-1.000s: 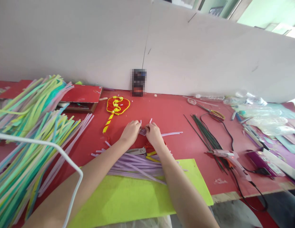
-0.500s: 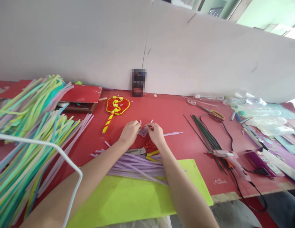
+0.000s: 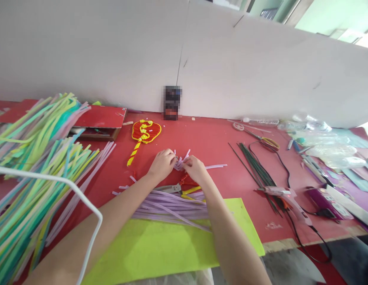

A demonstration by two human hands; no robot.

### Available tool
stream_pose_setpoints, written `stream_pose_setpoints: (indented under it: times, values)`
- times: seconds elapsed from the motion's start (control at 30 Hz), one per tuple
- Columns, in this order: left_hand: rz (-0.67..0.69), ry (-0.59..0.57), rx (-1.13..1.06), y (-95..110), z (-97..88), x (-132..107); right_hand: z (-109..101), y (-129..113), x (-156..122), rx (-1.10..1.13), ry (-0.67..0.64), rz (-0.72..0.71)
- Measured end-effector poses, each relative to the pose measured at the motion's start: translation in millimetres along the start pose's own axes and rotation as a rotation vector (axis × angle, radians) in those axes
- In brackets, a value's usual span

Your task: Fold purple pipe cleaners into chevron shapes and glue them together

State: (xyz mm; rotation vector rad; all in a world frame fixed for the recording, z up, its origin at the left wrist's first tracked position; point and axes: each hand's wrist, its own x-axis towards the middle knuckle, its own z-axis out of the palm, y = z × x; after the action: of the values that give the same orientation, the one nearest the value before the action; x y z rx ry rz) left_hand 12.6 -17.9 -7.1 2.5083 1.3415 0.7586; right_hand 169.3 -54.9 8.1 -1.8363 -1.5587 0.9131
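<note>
Both hands meet just beyond the far edge of the lime-green sheet [image 3: 160, 249], over the red desk [image 3: 213, 142]: the left hand [image 3: 162, 163] and the right hand [image 3: 196, 169] each have their fingers pinched onto a small lilac piece [image 3: 178, 162] of bent fuzzy stems, held between them just above the desk. Short loose ends stick up from it, so it looks only partly shaped, early rather than late in its making (a judgement from those untucked ends). A heap of long lilac stems [image 3: 169, 204] lies uncut across the sheet's far edge under the forearms, with cutters [image 3: 172, 189] beside it. Farther beyond the sheet and to its left lies a red and yellow fan ornament [image 3: 146, 132], which looks complete. Left of the sheet is a large spread of mixed-colour stems [image 3: 38, 158]. To its right lie green wires [image 3: 255, 168] and a glue gun [image 3: 283, 194]. No brand or writing can be read: the dark object [image 3: 172, 102] against the back wall is blurred out, and the print on the purple box [image 3: 326, 198] far right of the sheet is too small to make out.
</note>
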Motion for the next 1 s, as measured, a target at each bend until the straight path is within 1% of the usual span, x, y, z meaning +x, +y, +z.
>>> stream_pose_setpoints:
  times: [0.07, 0.23, 0.43, 0.57, 0.77, 1.0]
  values:
    - [-0.010, -0.004, -0.028, -1, 0.5, 1, 3, -1, 0, -0.006, -0.002, -0.014]
    - [-0.018, -0.007, -0.090, -4, -1.9, 3, 10, -1, 2, -0.060, 0.075, -0.049]
    - [-0.033, -0.051, -0.187, -15, -2.1, 6, 12, -1, 6, -0.014, 0.076, -0.085]
    - [-0.029, -0.062, -0.171, -18, -1.0, 7, 14, -1, 6, -0.024, 0.084, -0.108]
    - [-0.019, -0.058, -0.134, -17, 0.6, 6, 17, -2, 6, -0.074, 0.094, -0.102]
    - [-0.023, -0.060, -0.147, -14, -1.8, 6, 18, -1, 6, -0.099, 0.119, -0.109]
